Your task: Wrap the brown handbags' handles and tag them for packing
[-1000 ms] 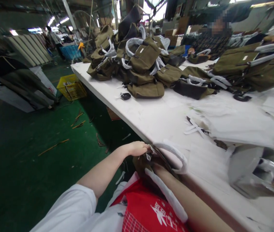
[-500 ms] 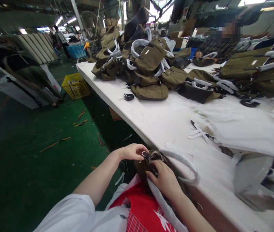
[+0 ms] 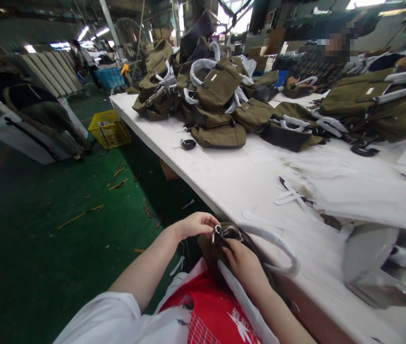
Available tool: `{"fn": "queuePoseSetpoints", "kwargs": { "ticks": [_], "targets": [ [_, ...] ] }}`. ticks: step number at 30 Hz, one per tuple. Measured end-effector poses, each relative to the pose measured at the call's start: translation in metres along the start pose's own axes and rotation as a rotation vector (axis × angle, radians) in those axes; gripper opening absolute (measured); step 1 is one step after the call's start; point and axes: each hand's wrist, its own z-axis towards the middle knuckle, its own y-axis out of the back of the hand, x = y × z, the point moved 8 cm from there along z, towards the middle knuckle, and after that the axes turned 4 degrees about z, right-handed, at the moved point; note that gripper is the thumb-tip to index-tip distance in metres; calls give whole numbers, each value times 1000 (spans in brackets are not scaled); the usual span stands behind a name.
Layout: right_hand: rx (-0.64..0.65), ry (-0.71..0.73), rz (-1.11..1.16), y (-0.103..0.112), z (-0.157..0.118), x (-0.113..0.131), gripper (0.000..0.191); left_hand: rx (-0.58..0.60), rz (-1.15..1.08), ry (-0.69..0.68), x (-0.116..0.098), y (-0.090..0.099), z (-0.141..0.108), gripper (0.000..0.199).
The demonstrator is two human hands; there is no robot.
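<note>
An olive-brown handbag point(image 3: 210, 253) rests against my body at the table's edge, its top partly open. One white-wrapped handle point(image 3: 278, 243) loops over the tabletop; another wrapped strip runs down across my red apron point(image 3: 206, 306). My left hand point(image 3: 198, 224) pinches the bag's edge beside a small silver metal ring and clip point(image 3: 217, 230). The fingers of my right hand point(image 3: 244, 263) curl over the near side of the bag's opening, with the fingertips partly hidden in the fabric.
A heap of olive handbags point(image 3: 220, 86) with wrapped handles covers the far part of the white table point(image 3: 203, 167). A grey container point(image 3: 371, 267) stands at right. Someone sits across the table point(image 3: 317, 67). A yellow basket point(image 3: 110, 129) and scraps lie on the green floor.
The silver ring and clip have shifted slightly right and now hang more plainly in view by my left fingers. My right hand has moved slightly on the bag's edge.
</note>
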Motion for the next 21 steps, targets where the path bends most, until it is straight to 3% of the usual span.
{"fn": "queuePoseSetpoints", "kwargs": {
  "ticks": [5,12,17,21],
  "targets": [
    [0,84,-67,7,1,13,22,-114,-254,123,22,9,-7,35],
    [-71,185,-146,11,-1,27,23,-235,-352,96,19,4,-13,39],
    [-133,161,-162,6,0,19,23,-471,-255,31,10,4,-10,33],
    [-181,47,-174,0,-1,1,27,-538,100,-142,-19,-9,-10,20]
  ]
}}
